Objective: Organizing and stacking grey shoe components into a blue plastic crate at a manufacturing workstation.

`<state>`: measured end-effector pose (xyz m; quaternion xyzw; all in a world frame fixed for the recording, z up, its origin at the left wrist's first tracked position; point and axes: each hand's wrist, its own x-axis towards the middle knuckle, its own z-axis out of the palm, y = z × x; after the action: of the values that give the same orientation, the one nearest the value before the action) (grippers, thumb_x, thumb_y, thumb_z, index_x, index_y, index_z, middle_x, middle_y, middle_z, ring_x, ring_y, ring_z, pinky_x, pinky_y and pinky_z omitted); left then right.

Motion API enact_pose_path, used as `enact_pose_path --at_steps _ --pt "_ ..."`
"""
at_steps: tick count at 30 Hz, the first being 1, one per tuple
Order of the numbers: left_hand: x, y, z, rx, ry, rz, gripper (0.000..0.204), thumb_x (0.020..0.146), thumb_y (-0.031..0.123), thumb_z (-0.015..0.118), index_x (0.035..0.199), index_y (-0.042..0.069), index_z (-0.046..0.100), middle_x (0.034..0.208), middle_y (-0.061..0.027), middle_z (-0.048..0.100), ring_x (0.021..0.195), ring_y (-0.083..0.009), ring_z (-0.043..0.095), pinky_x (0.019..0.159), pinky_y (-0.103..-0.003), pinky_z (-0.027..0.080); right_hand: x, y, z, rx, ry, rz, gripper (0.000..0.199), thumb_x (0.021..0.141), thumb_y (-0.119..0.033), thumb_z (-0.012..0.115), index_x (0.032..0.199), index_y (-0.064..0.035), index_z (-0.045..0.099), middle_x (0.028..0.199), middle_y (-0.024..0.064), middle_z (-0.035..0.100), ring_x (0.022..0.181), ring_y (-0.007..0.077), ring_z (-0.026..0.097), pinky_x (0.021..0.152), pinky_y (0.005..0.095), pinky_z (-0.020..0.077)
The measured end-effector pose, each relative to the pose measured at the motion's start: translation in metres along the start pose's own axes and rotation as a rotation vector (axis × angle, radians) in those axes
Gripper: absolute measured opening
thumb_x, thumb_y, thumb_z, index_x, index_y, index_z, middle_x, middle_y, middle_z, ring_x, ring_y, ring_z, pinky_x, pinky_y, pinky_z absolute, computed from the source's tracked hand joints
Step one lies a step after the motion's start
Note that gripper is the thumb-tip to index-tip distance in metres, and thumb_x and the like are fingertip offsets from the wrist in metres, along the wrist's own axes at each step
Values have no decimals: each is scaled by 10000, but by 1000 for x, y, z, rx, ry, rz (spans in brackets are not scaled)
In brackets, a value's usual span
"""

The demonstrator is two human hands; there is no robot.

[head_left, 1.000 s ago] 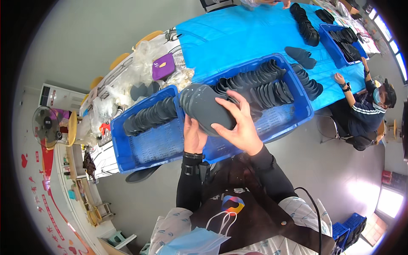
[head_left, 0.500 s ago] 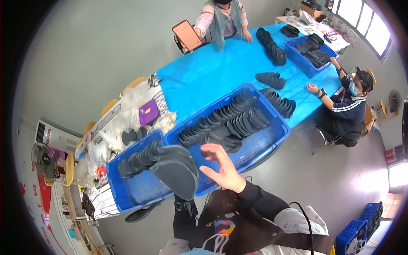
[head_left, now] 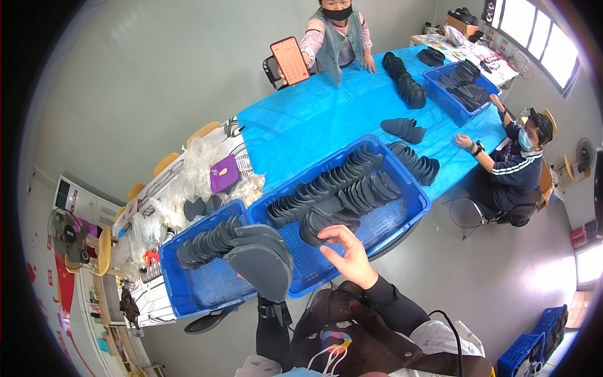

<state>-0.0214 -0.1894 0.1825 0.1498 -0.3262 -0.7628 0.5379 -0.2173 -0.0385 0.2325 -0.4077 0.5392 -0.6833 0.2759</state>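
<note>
My left hand (head_left: 240, 276) is closed around a small stack of black sole-shaped pads (head_left: 260, 264), held upright over the gap between two blue baskets. The pads hide nearly all of its fingers. My right hand (head_left: 355, 261) reaches over the near edge of the larger blue basket (head_left: 383, 223), thumb and fingers apart. Its fingertips are beside a loose pile of black pads (head_left: 320, 225); whether they touch is unclear. Rows of similar pads (head_left: 333, 182) stand in that basket. The smaller blue basket (head_left: 213, 292) on the left holds another row (head_left: 210, 244).
A blue-covered table (head_left: 301, 122) carries more pad rows and a far basket (head_left: 461, 113). Across it a person (head_left: 339, 44) holds up a phone (head_left: 291, 61); another person (head_left: 518, 157) sits at the right. Plastic bags (head_left: 201, 163) and a purple box (head_left: 223, 174) lie left.
The view has shifted slightly. My right hand has moved a little right and down, still with fingers apart. My left hand keeps its stack. The person across the table has the phone raised more upright.
</note>
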Motion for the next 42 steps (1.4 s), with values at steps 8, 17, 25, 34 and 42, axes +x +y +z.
enact_pose_path --at_steps 8,17,25,34,42 --pt "1 3 3 23 -10 4 711 906 567 771 1303 45 497 1278 -82 558 1181 -282 584 1070 -462 469 3 1 4 -2 -15 8 288 921 4 713 1204 -37 682 1267 77 624 1165 176 618 996 336 504" --pt "2 5 5 15 -26 11 676 908 575 765 1233 43 504 1214 -77 555 1130 -277 587 1049 -459 468 3 5 5 -31 26 -15 264 902 -34 738 1162 -57 699 1183 68 676 1099 202 627 917 319 528" --pt "8 11 15 51 -63 42 651 909 581 761 1172 42 509 1156 -74 552 1084 -274 590 1030 -457 467 53 -29 -14 215 -97 275 819 1097 -681 156 651 -81 491 553 8 489 509 106 498 531 253 362" --pt "5 5 37 94 -118 27 629 910 589 755 1103 41 516 1092 -70 548 1033 -270 593 1008 -453 467 96 -40 -49 305 13 218 844 1085 -704 219 593 -72 486 488 -8 377 398 113 383 426 275 338" --pt "5 -5 51 144 -152 6 615 911 595 751 1041 39 522 1034 -66 545 987 -266 596 989 -451 466 84 -51 -55 291 27 214 861 1081 -710 230 580 -60 489 495 3 387 398 118 371 413 286 364"
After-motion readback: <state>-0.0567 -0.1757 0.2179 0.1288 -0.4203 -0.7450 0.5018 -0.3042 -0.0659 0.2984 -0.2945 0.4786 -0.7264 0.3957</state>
